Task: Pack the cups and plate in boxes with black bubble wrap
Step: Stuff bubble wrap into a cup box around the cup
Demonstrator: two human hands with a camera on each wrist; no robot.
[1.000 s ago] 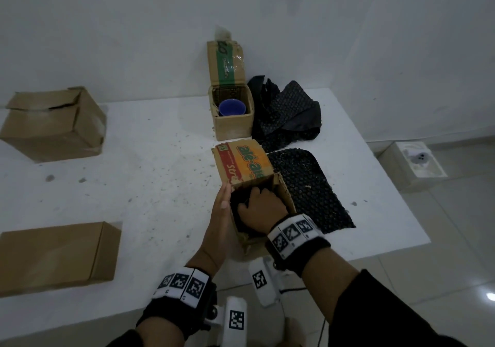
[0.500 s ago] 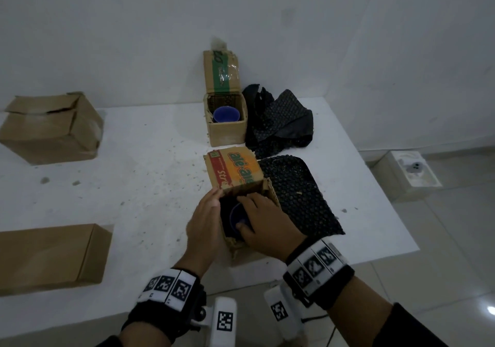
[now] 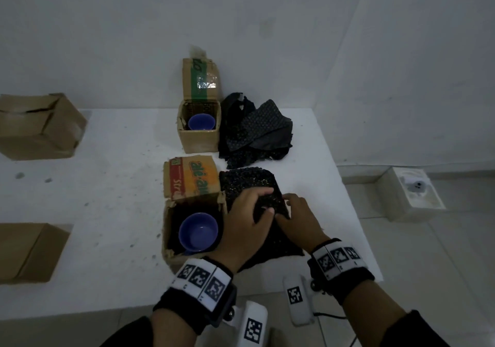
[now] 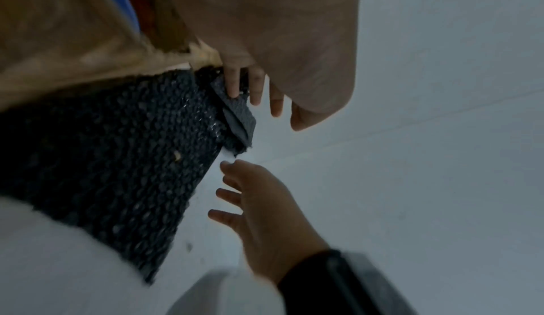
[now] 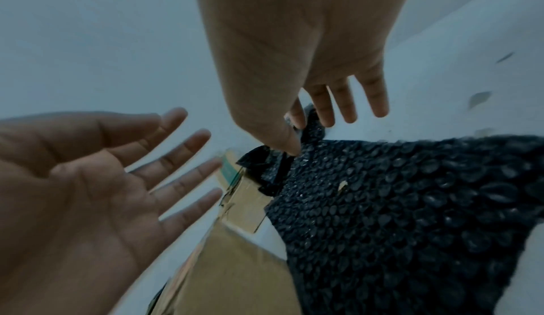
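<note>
— Is any lettering readable?
— The near box's raised flap (image 3: 191, 179) carries upside-down orange-and-green print, roughly "ale-ale", and "Str…" on its red strip.
— And the far box's flap (image 3: 201, 81)?
— White characters on a green band, too cut off to read.

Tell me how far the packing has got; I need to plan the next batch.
Done: a blue cup sits in the near box, another in the far box. In hand: both hands on the flat bubble wrap. Left: covering cups, closing boxes; no plate visible.
</note>
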